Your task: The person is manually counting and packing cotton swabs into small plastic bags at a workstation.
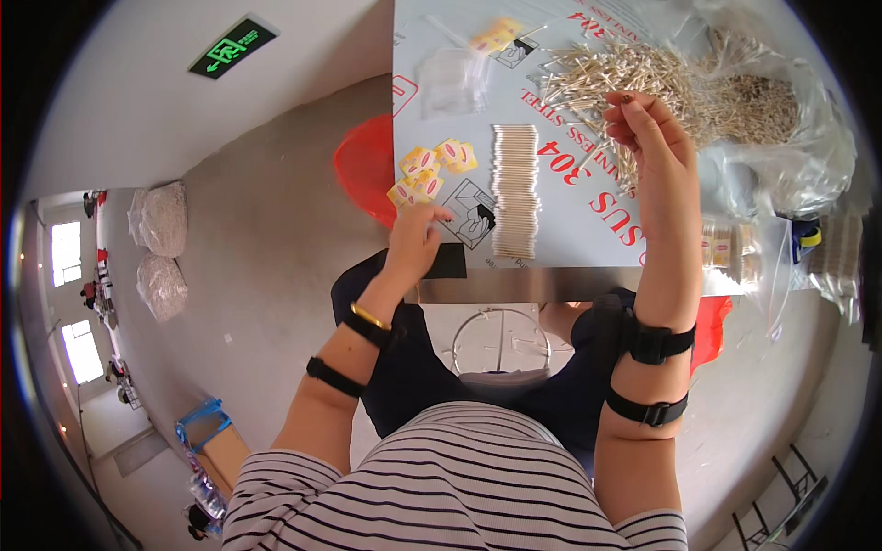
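Observation:
My left hand point(415, 242) is at the table's left edge, just below a loose cluster of small yellow-and-white cards point(424, 163). Its fingers are loosely bent, thumb apart, and I see nothing in them. My right hand point(654, 138) is raised over a heap of loose cotton swabs point(634, 73). Thumb and fingers are pinched together there; a small dark brown spot shows at their tips, too small to name. Between the hands, a long column of cotton swabs point(515, 191) lies side by side in a neat row.
Clear plastic bags point(452, 83) and more yellow cards point(496, 35) lie at the far left of the metal table point(560, 230). A large clear bag of swabs point(763, 106) stands far right. Packed cards point(730, 248) sit near right. A red bag point(363, 170) hangs at the left edge.

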Available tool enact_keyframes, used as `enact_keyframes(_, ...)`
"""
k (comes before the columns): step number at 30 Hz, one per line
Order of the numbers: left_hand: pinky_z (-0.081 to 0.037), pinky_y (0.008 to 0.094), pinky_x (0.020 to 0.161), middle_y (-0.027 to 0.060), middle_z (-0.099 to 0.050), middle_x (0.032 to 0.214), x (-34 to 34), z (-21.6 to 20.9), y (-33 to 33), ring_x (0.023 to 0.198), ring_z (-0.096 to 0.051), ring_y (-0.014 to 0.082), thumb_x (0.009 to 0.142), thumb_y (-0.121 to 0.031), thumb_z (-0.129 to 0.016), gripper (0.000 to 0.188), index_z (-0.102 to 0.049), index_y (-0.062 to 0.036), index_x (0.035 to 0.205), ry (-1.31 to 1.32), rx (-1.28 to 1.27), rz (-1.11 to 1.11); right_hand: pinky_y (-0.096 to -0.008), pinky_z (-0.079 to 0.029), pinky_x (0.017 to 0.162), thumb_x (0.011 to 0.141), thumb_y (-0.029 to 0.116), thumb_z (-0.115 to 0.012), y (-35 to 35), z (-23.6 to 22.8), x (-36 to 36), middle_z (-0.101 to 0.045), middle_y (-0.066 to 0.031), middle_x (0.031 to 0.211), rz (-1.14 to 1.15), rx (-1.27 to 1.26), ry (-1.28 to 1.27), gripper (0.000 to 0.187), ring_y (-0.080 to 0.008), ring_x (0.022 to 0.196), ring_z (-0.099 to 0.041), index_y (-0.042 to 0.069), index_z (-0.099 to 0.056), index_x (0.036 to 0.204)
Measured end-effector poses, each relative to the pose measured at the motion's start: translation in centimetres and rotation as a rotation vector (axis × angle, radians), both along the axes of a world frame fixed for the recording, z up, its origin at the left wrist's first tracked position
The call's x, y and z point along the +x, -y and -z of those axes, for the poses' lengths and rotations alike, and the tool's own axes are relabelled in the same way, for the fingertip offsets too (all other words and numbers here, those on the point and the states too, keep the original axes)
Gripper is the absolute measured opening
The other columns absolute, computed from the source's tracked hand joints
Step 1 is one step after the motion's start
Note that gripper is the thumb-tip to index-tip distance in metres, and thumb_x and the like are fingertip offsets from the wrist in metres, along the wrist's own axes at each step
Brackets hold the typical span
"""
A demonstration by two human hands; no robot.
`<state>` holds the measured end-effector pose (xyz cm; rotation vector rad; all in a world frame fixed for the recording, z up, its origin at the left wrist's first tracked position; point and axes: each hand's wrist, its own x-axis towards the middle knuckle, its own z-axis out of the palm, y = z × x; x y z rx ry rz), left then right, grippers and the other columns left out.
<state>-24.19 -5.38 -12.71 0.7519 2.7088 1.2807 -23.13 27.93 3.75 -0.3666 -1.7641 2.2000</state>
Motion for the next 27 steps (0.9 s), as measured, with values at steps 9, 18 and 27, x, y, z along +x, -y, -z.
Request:
enact_keyframes(9, -0.053, 0.0386, 0.081, 0.0138, -0.07, 0.094, 3.9, -0.1, 5.8, 0.09, -0.068, 0.0306, 0.087, -0.004, -0.068, 0.011, -0.071, -0.0047, 0.098, 0.074, -0.034, -0.271, -0.0259, -0.051, 0.089, 0.105, 0.018, -0.06, 1.2, 0.5, 0.4, -0.074, -0.0033, 0.112, -0.078, 0.077, 0.025, 0.021, -0.009, 0.095, -0.064, 0.003, -0.072, 0.113)
enact_keyframes(18, -0.055, 0.0414, 0.089, 0.0136, -0.075, 0.11, -12.6, -0.5, 0.2, 0.107, -0.071, 0.032, 0.093, -0.019, -0.069, 0.024, -0.068, -0.0056, 0.113, 0.119, -0.029, -0.26, -0.0265, -0.049, 0.09, 0.105, 0.016, -0.059, -0.8, 1.1, -0.3, -0.072, -0.0053, 0.115, -0.122, -0.185, -0.053, 0.012, -0.0089, 0.092, -0.063, 0.007, -0.067, 0.103)
enact_keyframes(27, -0.053, 0.0526, 0.089, 0.0228, -0.072, 0.112, -22.0, 0.4, -9.5, 0.105, -0.069, 0.0405, 0.09, -0.023, -0.074, 0.056, -0.051, -0.0058, 0.138, -0.184, -0.352, -0.034, -0.0266, -0.049, 0.09, 0.106, 0.015, -0.057, -1.8, 0.3, -2.1, -0.07, -0.0061, 0.108, 0.0, -0.184, -0.015, 0.016, -0.01, 0.092, -0.062, 0.003, -0.066, 0.111)
